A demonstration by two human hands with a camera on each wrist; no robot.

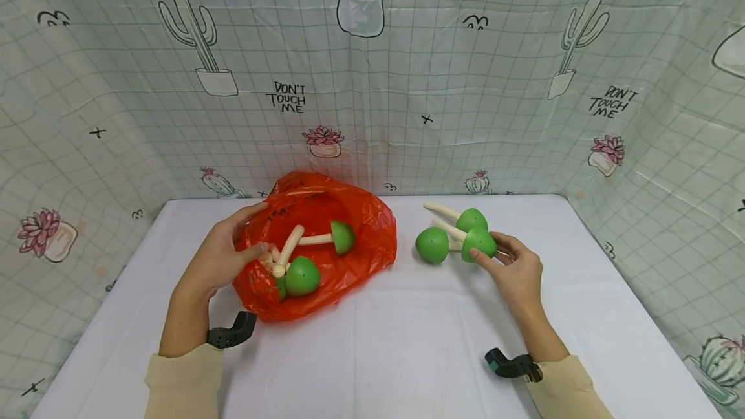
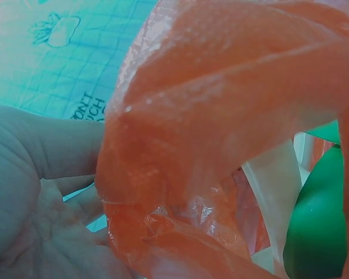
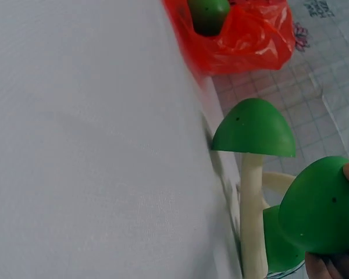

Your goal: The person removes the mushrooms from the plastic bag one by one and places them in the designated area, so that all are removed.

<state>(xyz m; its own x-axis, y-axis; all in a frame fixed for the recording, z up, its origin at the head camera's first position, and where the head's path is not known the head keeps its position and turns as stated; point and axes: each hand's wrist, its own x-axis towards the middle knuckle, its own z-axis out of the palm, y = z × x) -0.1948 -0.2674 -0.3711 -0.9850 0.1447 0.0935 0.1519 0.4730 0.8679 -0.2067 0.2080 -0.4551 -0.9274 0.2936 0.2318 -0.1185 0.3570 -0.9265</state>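
A red plastic bag (image 1: 375,231) lies with its mouth open on the left half of the table. Inside it are several toy mushrooms with pale stems and green caps, one cap (image 1: 302,277) near the front. My left hand (image 1: 218,257) grips the bag's left rim, thumb on the inner side. On the right, my right hand (image 1: 518,273) pinches a toy mushroom (image 1: 479,244) by its green cap, its stem pointing away to the upper left. Beside it lie two more mushrooms, one (image 1: 432,246) to the left and another (image 1: 472,219) just behind.
A white cloth covers the table (image 1: 396,354). Behind and at both sides hangs a checked curtain (image 1: 384,96) printed with cacti and lettering. Each wrist wears a black band, the right one (image 1: 512,365) close to a beige sleeve (image 1: 570,390).
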